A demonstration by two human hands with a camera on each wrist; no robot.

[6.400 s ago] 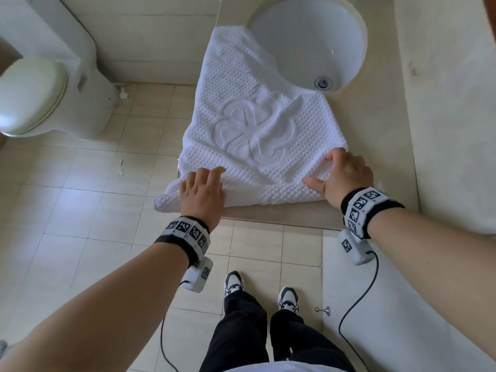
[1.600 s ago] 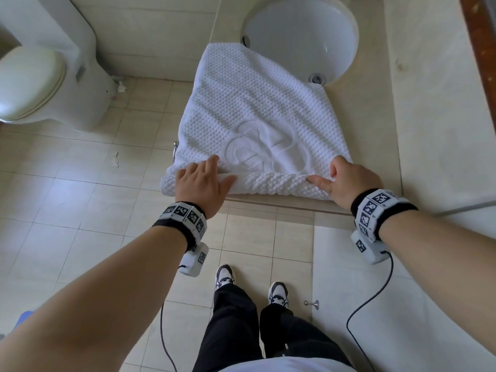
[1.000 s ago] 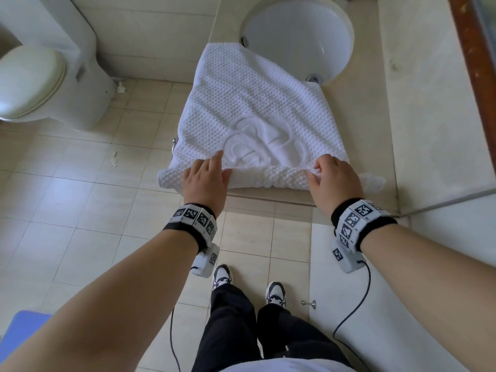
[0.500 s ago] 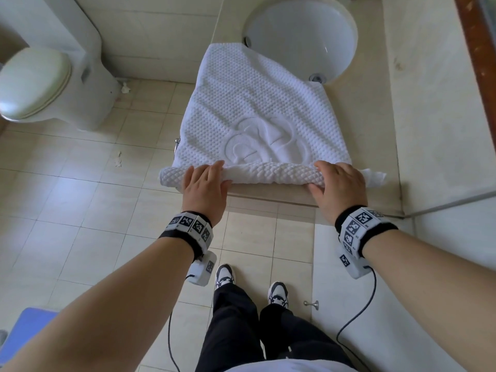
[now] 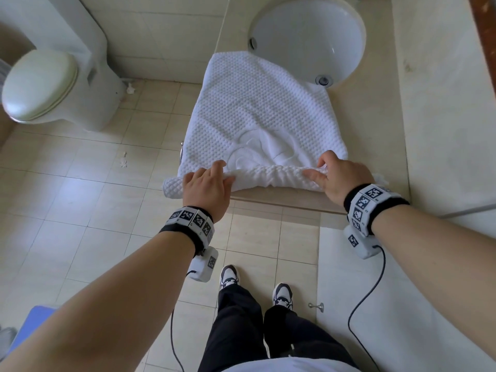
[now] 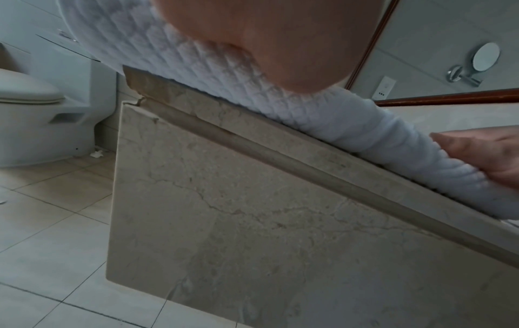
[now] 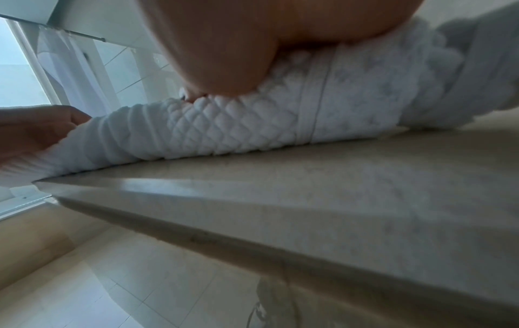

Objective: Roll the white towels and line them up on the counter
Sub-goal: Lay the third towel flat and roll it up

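A white waffle towel (image 5: 257, 111) with a raised emblem lies on the beige counter (image 5: 373, 135), its far corner over the sink. Its near edge is wound into a thick roll (image 5: 271, 177) close to the counter's front edge. My left hand (image 5: 206, 183) lies over the roll's left part, fingers curved across its top. My right hand (image 5: 336, 174) grips the right part, thumb along the near side. In the wrist views the left palm (image 6: 266, 44) and the right palm (image 7: 224, 44) press on the roll (image 6: 309, 106) (image 7: 238, 128). The left end overhangs the counter's side.
A round white sink (image 5: 308, 36) is sunk into the counter beyond the towel. A toilet (image 5: 40, 84) stands to the left on the tiled floor (image 5: 80, 197). The counter's front edge (image 6: 280, 153) runs just below the roll. A tiled wall rises at the right.
The roll has grown thicker and moved away from me, covering more of the emblem. Both hands went forward with it, and the right hand's fingers now curl over it.
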